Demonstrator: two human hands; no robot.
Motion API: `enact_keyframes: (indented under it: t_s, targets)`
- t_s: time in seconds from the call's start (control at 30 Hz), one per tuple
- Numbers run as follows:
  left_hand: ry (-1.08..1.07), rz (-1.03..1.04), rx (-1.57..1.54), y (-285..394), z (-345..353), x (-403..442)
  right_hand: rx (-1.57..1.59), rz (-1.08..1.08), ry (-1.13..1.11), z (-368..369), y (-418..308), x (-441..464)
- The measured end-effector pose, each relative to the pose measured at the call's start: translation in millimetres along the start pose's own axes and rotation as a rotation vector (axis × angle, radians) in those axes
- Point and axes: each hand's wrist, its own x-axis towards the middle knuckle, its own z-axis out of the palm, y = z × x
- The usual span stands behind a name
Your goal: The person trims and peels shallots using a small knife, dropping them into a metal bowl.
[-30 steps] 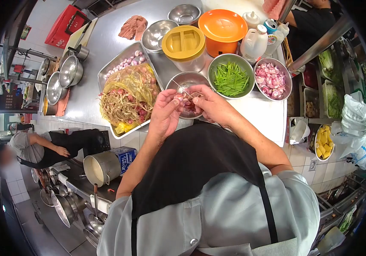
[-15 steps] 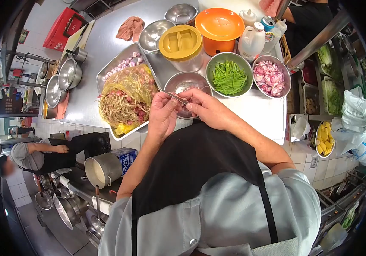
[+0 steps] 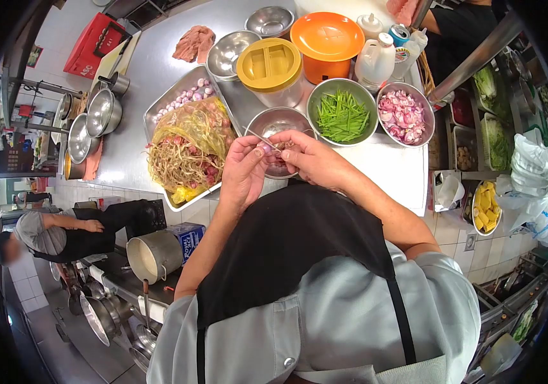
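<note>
Both of my hands meet over a metal bowl (image 3: 262,116) that has peel-like scraps in it. My left hand (image 3: 243,169) pinches a small purplish shallot (image 3: 265,147) between thumb and fingers. Closed around a small knife (image 3: 258,136), my right hand (image 3: 312,161) keeps the thin blade slanting across the shallot toward upper left. The knife's handle is hidden in my fingers. Left of my hands, a metal tray (image 3: 175,203) carries a yellow net bag (image 3: 207,118) of shallots with dry roots, and peeled shallots (image 3: 191,96) lie at its far end.
Cut green stalks fill one bowl (image 3: 313,128); sliced shallots fill another bowl (image 3: 429,121). Behind stand a yellow-lidded container (image 3: 269,64), an orange tub (image 3: 327,67) and a white jug (image 3: 376,61). A person (image 3: 44,233) is at the left, near a large pot (image 3: 159,259).
My right hand has turned the knife, so its blade now angles more steeply over the shallot. The shallot shows more plainly between my fingers. The person at the left has shifted slightly.
</note>
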Motion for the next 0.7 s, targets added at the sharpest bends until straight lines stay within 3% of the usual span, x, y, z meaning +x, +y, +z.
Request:
enact_keyframes:
  t_s: [0.4, 0.5, 0.6, 0.7]
  targets:
    - [0.046, -0.054, -0.046, 3.9, 0.6, 0.5, -0.007, -0.043, 0.113, -9.7, -5.0, -1.2]
    - [0.059, -0.038, -0.023, 1.8, -0.3, 2.3, 0.12, 0.008, -0.003, -9.2, -14.9, -8.8]
    - [0.061, -0.025, -0.018, 1.1, 1.8, 2.2, 0.013, 0.082, 0.009, -0.6, -19.6, -10.6]
    - [0.031, -0.033, -0.028, 1.4, -0.4, 2.0, -0.005, 0.007, 0.017, 1.1, 0.6, 3.5]
